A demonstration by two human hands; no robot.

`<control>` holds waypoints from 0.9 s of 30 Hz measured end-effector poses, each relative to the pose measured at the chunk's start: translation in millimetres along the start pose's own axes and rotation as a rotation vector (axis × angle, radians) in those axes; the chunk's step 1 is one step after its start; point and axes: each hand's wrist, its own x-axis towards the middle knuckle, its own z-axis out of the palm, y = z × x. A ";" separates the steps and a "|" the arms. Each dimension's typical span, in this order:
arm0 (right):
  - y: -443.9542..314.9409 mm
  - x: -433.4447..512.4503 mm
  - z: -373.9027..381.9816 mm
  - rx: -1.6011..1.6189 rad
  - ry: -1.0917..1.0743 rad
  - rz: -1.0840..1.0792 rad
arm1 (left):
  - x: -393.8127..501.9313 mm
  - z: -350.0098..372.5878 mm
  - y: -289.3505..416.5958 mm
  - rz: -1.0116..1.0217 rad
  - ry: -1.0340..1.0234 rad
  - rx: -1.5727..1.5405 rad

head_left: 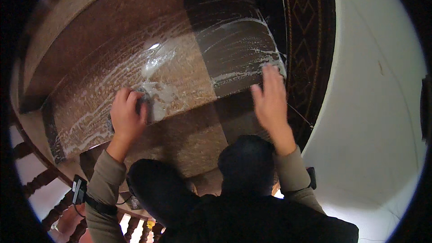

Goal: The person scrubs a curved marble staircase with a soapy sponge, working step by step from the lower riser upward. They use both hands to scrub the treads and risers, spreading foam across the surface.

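Observation:
My left hand [126, 113] grips a dark scrubbing pad [144, 97] on a wet stair tread [189, 84]. The fingers hide most of the pad, so its exact kind is unclear. Whitish suds [162, 96] lie beside that hand, and streaks of foam curve across the brown stone. At the tread's right end, my right hand [271, 99] is stretched out with the thumb apart and nothing visible in it. Its fingertips overlap a foamy dark band [236, 54] of the tread; whether they touch it is hard to tell.
A dark skirting with a diamond pattern [302, 40] borders the white wall [368, 108] on the right. Turned wooden balusters [44, 180] stand at the lower left. A lower step [189, 141] lies between the tread and my knees [248, 162]. A small device [79, 189] is strapped to my left forearm.

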 end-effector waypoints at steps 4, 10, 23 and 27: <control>35.0 -1.6 12.5 -0.086 -0.049 0.069 | -1.0 -0.6 -1.0 0.014 0.010 -0.020; 30.6 32.6 39.5 -0.156 0.055 0.073 | 0.5 -1.0 -1.8 0.012 -0.001 -0.010; 26.5 192.3 81.7 -0.157 0.013 -0.070 | -0.9 1.1 -5.8 -0.007 0.020 -0.077; 15.1 204.3 76.8 -0.214 -0.049 -0.477 | 0.4 0.8 -6.1 -0.003 0.008 -0.075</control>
